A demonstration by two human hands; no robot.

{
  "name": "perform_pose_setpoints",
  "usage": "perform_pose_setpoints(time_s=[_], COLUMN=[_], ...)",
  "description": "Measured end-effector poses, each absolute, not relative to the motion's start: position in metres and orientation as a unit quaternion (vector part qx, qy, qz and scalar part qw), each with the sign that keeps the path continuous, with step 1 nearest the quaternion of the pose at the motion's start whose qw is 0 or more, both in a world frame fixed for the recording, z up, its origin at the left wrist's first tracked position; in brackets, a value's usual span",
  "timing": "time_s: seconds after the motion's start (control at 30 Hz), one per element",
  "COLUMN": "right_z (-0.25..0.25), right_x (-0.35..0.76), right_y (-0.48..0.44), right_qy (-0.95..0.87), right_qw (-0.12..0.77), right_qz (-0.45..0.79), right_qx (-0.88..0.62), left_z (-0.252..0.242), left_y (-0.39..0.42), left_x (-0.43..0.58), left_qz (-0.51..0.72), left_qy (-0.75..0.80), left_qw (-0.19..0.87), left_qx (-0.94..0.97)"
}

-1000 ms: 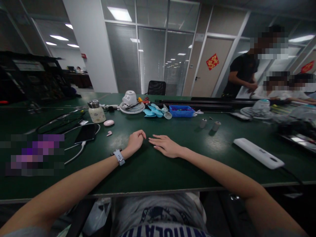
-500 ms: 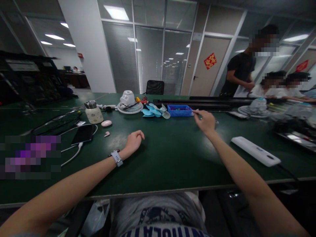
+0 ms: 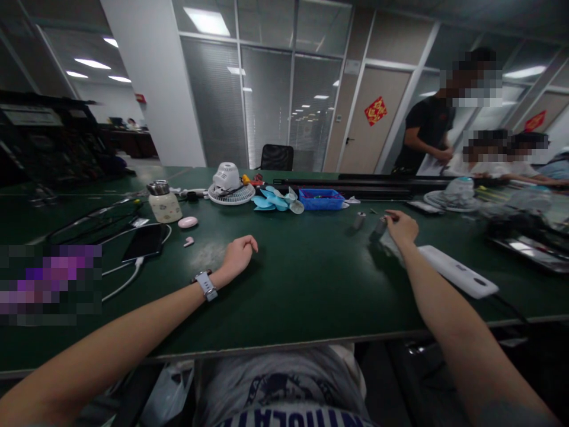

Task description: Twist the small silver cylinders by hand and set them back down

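My right hand (image 3: 402, 228) is over the right part of the table, its thumb and fingers pinched at the top of a small grey metal cylinder (image 3: 379, 226) that looks like a little motor. Just left of it stands a second small metal cylinder (image 3: 359, 221), apart from my fingers. My left hand (image 3: 239, 256) rests on its side on the green table (image 3: 306, 284), fingers curled loosely together with nothing visible in them. Nearest to it is a pink earbud (image 3: 189, 242), with a pink oval case (image 3: 187, 222) behind.
Farther back are a white fan body (image 3: 227, 178), light-blue fan blades (image 3: 272, 200) and a blue bin (image 3: 320, 200) of small parts. A white power strip (image 3: 460, 271) lies right of my right forearm. At left are a cream bottle (image 3: 165, 204) and a phone (image 3: 144, 242) on a cable.
My right hand has moved right and a little nearer, away from the blue bin. Two small metal cylinders now show where my hand was in front. My left hand stays put.
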State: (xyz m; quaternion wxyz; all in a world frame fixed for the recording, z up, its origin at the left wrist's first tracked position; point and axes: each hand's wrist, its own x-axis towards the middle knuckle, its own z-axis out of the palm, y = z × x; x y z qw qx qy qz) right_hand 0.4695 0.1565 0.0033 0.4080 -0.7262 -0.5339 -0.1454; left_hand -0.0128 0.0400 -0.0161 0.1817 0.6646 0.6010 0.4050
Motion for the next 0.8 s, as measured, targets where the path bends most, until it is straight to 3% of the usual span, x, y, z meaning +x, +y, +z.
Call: perform_pose_setpoints(time_s=[0.17,0.53,0.67,0.8], right_z=[0.002,0.006,0.009,0.005], right_x=[0.471,0.472,0.449,0.411], right_y=[0.16,0.158,0.157,0.165], right_qy=[-0.532,-0.562,-0.61,-0.648], right_qw=[0.424,0.33,0.366,0.384], right_qz=[-0.15,-0.169,-0.224,-0.172], right_qx=[-0.718,-0.739,-0.666,-0.635], left_z=[-0.017,-0.016,-0.018,-0.016], left_y=[0.041,0.041,0.042,0.041], left_x=[-0.013,-0.012,-0.013,-0.013], left_qz=[0.407,0.405,0.404,0.398], left_qy=[0.595,0.597,0.594,0.601], left_qw=[0.183,0.179,0.184,0.189], left_qx=[0.669,0.668,0.671,0.667])
